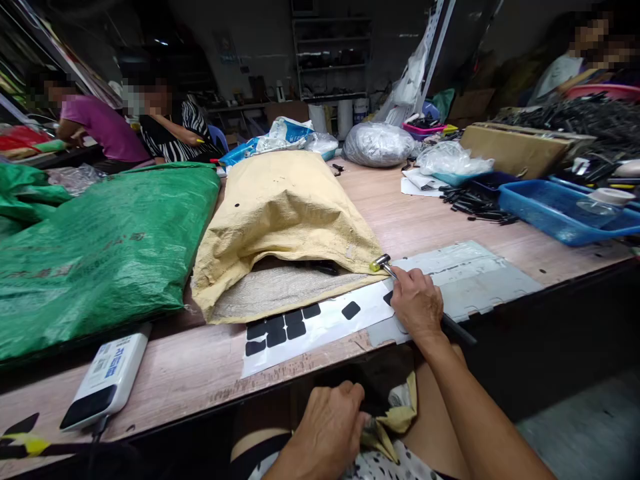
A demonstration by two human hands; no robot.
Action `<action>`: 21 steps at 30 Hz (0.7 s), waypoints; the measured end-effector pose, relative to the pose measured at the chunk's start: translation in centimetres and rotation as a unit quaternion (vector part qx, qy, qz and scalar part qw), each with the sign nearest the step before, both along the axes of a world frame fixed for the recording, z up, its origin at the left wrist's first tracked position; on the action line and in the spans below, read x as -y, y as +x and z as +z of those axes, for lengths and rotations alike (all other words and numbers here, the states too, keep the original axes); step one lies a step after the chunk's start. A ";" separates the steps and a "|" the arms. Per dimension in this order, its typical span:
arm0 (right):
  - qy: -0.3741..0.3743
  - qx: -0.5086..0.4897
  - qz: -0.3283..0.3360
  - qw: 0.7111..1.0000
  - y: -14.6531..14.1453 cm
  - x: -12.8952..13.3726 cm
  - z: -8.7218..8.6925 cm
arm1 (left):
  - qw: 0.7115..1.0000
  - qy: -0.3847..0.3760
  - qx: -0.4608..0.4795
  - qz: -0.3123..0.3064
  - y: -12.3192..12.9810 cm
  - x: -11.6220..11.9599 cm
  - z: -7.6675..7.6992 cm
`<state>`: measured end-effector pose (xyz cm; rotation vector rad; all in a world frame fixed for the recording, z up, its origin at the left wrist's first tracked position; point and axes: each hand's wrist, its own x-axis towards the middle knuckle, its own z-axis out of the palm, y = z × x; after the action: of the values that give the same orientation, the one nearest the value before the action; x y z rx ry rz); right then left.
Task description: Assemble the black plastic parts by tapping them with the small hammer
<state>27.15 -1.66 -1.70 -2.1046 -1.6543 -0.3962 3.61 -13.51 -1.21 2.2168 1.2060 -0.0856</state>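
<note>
My right hand (417, 303) is wrapped round the handle of a small hammer (381, 263); its metal head with a yellow tip points left, beside the corner of a yellow woven sack (300, 207). Under that hand lie a grey flat sheet (475, 273) and the end of a white sheet (320, 333) with several black rounded-square stickers (351, 310). Below the table edge, my left hand (330, 427) is closed over my lap, beside a crumpled yellow woven piece (400, 417). What its fingers hold is hidden.
A green woven sack (110, 247) lies left, with a white power bank (107, 380) and cable in front. At right stand a blue tray (550, 213), loose black parts (475, 203) and a cardboard box (515, 150). Clear plastic bags (379, 143) lie behind. Other people sit farther back.
</note>
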 end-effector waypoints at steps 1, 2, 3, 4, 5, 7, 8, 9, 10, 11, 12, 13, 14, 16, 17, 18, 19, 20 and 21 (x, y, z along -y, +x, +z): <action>-0.001 0.000 -0.001 1.000 0.0 0.0 0.0 | 1.000 -0.015 -0.017 0.013 0.0 0.0 -0.9; -0.001 0.001 -0.001 1.000 0.0 0.0 0.0 | 0.998 -0.034 -0.033 0.030 -0.1 0.0 -2.0; -0.001 0.001 0.000 1.000 0.0 -0.1 0.0 | 0.996 -0.056 -0.049 0.051 -0.4 -0.1 -3.1; -0.001 0.002 0.000 1.000 0.0 -0.1 0.0 | 0.992 -0.082 -0.062 0.074 -0.6 -0.2 -4.3; -0.001 0.001 0.001 1.000 0.0 -0.1 0.0 | 0.987 -0.105 -0.070 0.095 -1.0 -0.4 -5.4; -0.001 -0.001 0.001 1.000 0.0 -0.1 0.0 | 0.981 -0.132 -0.077 0.122 -1.6 -0.6 -7.4; -0.002 -0.003 0.001 1.000 0.0 -0.1 0.0 | 0.979 -0.138 -0.077 0.125 -1.8 -0.7 -8.0; -0.002 -0.003 0.001 1.000 0.0 0.0 0.0 | 0.979 -0.143 -0.077 0.124 -1.9 -0.7 -8.3; -0.002 -0.003 0.001 1.000 0.1 0.0 0.0 | 0.979 -0.148 -0.077 0.120 -2.0 -0.7 -8.1; -0.002 -0.001 0.001 1.000 0.1 0.0 -0.1 | 0.978 -0.156 -0.075 0.115 -2.0 -0.7 -7.6; -0.002 0.001 0.001 1.000 0.1 0.0 -0.1 | 0.979 -0.161 -0.068 0.105 -2.0 -0.7 -6.6; -0.001 0.002 0.002 1.000 0.1 0.0 -0.1 | 0.981 -0.163 -0.054 0.089 -1.9 -0.7 -5.3; 0.000 0.003 0.003 1.000 0.1 0.0 -0.1 | 0.984 -0.165 -0.030 0.066 -1.8 -0.9 -3.6; 0.003 0.004 0.005 1.000 0.1 0.0 -0.1 | 0.984 -0.175 0.045 0.001 -1.6 -1.9 0.1; 0.003 0.003 0.006 1.000 0.1 0.0 -0.1 | 0.976 -0.194 0.091 -0.028 -1.5 -2.8 1.8; 0.004 0.003 0.006 1.000 0.1 0.0 -0.1 | 0.969 -0.201 0.134 -0.043 -1.5 -4.0 3.4; 0.003 0.003 0.006 1.000 0.1 -0.1 -0.1 | 0.969 -0.181 0.163 -0.034 -1.4 -5.5 4.7; 0.002 0.004 0.006 1.000 0.1 -0.1 -0.1 | 0.977 -0.125 0.171 -0.009 -1.4 -7.2 5.6; 0.001 0.004 0.005 1.000 0.1 -0.1 -0.1 | 0.987 -0.036 0.155 0.037 -1.4 -9.0 6.1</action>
<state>27.27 -1.58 -1.83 -2.0942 -1.6683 -0.4045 2.24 -4.50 4.87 2.0301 1.0905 0.2354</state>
